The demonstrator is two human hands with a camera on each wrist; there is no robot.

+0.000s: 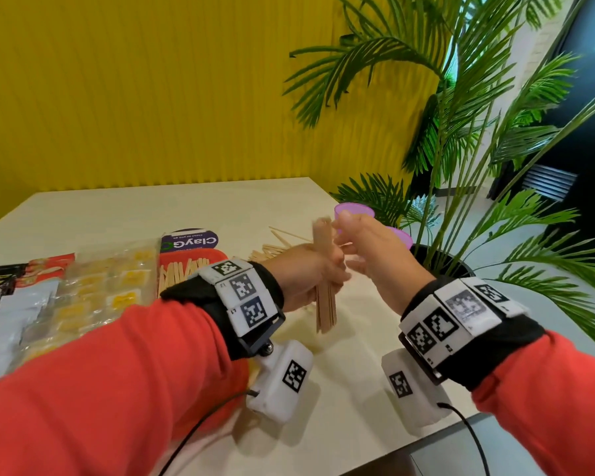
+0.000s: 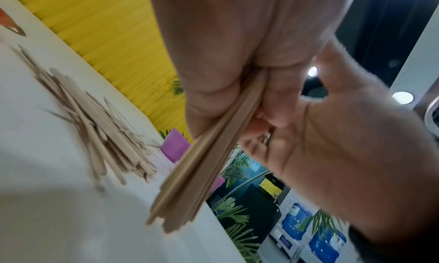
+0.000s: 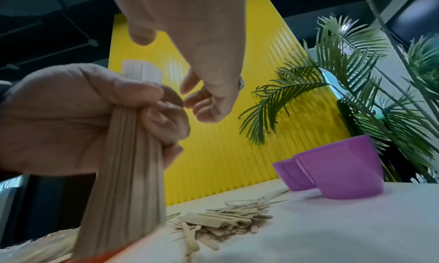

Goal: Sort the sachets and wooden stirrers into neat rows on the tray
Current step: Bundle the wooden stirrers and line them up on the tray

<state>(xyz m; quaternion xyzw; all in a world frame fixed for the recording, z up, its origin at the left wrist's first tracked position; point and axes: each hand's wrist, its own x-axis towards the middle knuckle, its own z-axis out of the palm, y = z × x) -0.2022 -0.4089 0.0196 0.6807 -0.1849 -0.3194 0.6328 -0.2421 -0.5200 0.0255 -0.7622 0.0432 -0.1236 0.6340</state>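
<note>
A: Head view?
B: Left hand (image 1: 310, 276) fisted round upright bundle of stirrers (image 1: 324, 280), likely squaring ends; right hand (image 1: 375, 255) loose, empty. Red tray (image 1: 172, 257) left, sachets (image 1: 97, 290) beyond.

A: Left wrist?
B: Flat, thin, pale wood.

A: Right wrist?
B: Loose pile (image 3: 221, 222) near 2 purple cups (image 3: 342, 165).

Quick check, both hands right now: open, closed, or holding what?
Left hand: closed around a bundle of wooden stirrers, held upright.
Right hand: open, fingers relaxed, holding nothing, beside the bundle.
</note>
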